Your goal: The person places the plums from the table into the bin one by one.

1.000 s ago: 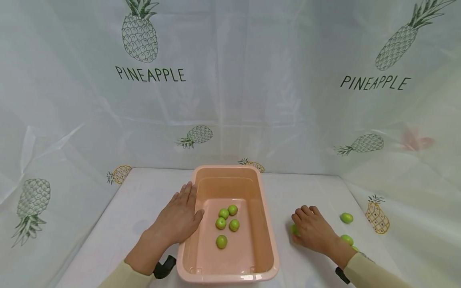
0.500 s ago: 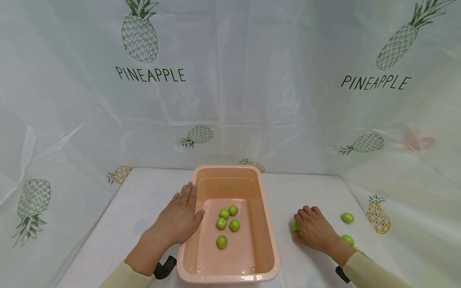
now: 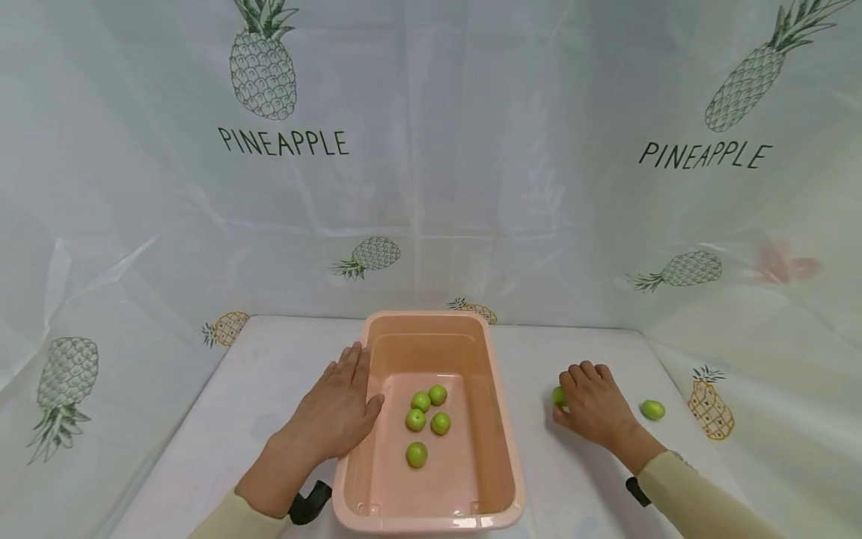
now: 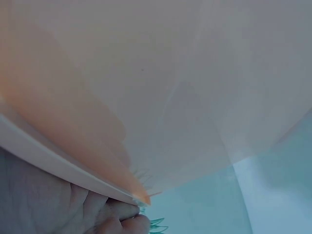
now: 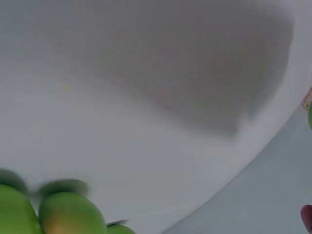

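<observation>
A peach-coloured plastic basin stands before me with several small, round green fruits on its floor. My left hand rests along the basin's left rim, fingers straight and thumb over the edge. In the left wrist view its palm lies against the rim. To the right of the basin, my right hand holds one green fruit between curled fingers and thumb, raised over its shadow on the table. In the right wrist view that fruit shows only at the edge.
Another green fruit lies on the white table beyond my right wrist. More green fruits sit close together in the right wrist view; the forearm hides them from the head view. A pineapple-print sheet hangs around the table.
My right hand has moved up and away from me, carrying the green fruit with it. The forearm now covers the fruits seen beside the wrist earlier. My left hand stays in place.
</observation>
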Demonstrator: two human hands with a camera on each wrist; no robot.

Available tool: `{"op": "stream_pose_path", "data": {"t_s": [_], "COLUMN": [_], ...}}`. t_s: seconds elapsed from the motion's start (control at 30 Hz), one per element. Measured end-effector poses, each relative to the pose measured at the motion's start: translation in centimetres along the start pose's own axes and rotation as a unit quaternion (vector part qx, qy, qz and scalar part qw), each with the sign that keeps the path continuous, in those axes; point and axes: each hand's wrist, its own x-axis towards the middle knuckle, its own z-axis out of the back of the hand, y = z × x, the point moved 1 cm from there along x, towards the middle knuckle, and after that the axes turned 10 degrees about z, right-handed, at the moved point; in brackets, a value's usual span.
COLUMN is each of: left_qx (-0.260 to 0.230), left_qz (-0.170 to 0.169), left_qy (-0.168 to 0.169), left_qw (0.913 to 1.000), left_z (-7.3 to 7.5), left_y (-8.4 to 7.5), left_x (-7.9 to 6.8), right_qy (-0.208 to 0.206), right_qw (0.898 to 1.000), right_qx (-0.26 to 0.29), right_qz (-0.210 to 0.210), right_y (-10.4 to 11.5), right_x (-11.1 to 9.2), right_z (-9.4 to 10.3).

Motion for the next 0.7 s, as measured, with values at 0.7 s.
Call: {"op": "stream_pose_path", "data": {"t_s": [0.7], "left_qx": [0.02], "left_qz": [0.002], "left_qy": [0.0], "left_qw": [0.9998], "left_z": [0.1], "left_y": [0.0], "left_x": [-0.1], "right_qy": [-0.047], "right_qw": [0.998], "right_qx": [0.018], "right_qz": [-0.03], "right_y": [0.3], "right_x": [5.1], "right_z": [2.0]}}
